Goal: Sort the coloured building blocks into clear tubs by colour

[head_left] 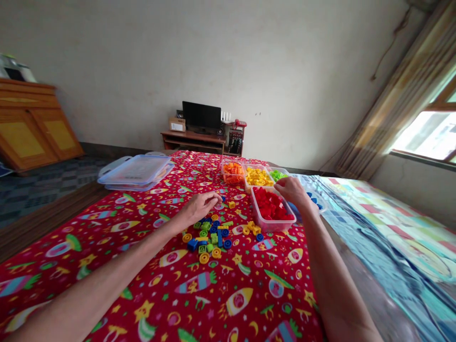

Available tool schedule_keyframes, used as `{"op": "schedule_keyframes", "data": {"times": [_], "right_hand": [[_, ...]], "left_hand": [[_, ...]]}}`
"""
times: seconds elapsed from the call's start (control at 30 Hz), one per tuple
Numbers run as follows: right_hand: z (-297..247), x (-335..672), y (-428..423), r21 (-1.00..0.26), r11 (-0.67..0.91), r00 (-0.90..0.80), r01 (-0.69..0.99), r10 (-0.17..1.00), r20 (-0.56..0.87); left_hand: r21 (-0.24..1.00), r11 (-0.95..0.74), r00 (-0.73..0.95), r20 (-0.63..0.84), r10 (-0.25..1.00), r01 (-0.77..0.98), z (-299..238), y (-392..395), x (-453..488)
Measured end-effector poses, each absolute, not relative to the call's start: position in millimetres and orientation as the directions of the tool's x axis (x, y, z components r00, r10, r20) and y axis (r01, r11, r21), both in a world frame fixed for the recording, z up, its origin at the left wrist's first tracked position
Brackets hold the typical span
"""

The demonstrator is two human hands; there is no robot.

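Note:
My left hand (201, 205) hovers just over a loose pile of small blocks (213, 236) in blue, green, yellow and orange, its fingers curled and pinched together; what they hold is too small to make out. My right hand (294, 191) rests at the far right rim of a clear tub of red blocks (271, 207), fingers curled downward and partly hidden. Behind that tub stand tubs of orange blocks (232, 172), yellow blocks (258, 176) and green blocks (278, 175). Everything lies on a red patterned cloth (171, 275).
Stacked clear lids (136, 171) lie at the far left of the cloth. A blue item (317, 202) shows behind my right wrist. A striped mat (384, 223) lies to the right. A low desk with a monitor (201, 117) stands by the far wall, a wooden cabinet (32, 126) to the left.

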State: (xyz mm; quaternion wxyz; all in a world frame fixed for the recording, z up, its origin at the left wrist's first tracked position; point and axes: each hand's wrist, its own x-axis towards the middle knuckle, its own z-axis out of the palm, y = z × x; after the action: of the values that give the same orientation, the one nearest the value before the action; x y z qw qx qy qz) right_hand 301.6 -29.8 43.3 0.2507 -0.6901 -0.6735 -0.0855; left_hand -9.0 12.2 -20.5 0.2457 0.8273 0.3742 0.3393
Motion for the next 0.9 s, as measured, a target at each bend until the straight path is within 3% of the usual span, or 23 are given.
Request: {"op": "schedule_keyframes", "data": {"times": [0.17,0.23,0.37,0.47,0.57,0.77,0.9], "right_hand": [[51,302,-33,-0.306,0.016,0.172,0.952,0.799,0.577],[55,300,-35,-0.337,0.021,0.200,0.941,0.769,0.607],[57,296,-37,-0.347,0.033,0.207,0.937,0.747,0.632],[58,293,-36,-0.331,0.045,0.192,0.943,0.737,0.648],[57,289,-35,-0.309,0.071,0.155,0.948,0.747,0.647],[55,279,-33,-0.306,0.059,0.142,0.950,0.791,0.596],[53,275,-33,-0.289,0.052,0.133,0.956,0.801,0.584]], "left_hand": [[0.487,-0.755,0.640,0.419,0.644,0.440,-18,-14,12],[0.428,-0.835,0.754,0.404,0.518,0.345,-20,-34,24],[0.257,-0.964,0.943,0.296,0.150,0.073,-30,-80,42],[0.144,-0.990,0.976,0.215,0.037,0.006,-40,-102,48],[0.041,-0.998,0.975,0.215,0.056,0.048,-46,-106,50],[-0.165,-0.946,0.921,0.327,0.213,0.278,-57,-71,42],[-0.222,-0.868,0.867,0.350,0.354,0.444,-60,-43,29]]}}
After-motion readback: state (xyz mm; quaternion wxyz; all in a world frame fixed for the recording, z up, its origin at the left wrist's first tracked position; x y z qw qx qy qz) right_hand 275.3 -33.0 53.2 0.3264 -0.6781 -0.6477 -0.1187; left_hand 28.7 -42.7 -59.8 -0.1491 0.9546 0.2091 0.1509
